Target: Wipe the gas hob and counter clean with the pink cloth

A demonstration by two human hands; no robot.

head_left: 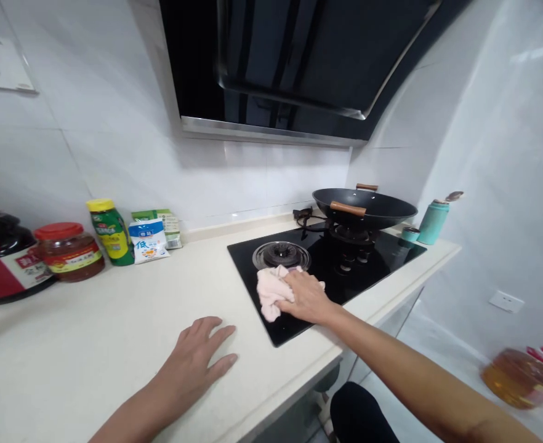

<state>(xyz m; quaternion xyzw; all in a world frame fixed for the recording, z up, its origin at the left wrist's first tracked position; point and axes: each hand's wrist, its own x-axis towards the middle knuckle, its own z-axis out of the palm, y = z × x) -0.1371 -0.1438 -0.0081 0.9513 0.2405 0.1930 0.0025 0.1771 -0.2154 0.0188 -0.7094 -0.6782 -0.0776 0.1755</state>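
Observation:
A pale pink cloth (271, 291) lies bunched under my right hand (306, 296), whose fingers press it onto the black glass gas stove (248, 258). The cloth is at the stove's left front, just before the left burner (281, 253). My left hand (197, 357) rests on the cream countertop (128, 320) left of the stove, fingers spread and holding nothing. A black wok (382, 212) with wooden handles sits over the right burner.
Along the wall stand a dark sauce jug (17, 271), a red-lidded jar (71, 255), a green bottle (112, 237) and a seasoning packet (148, 241). A teal bottle (434, 223) is at the counter's right end. The range hood (281, 67) hangs above; an oil jug (521, 376) is on the floor.

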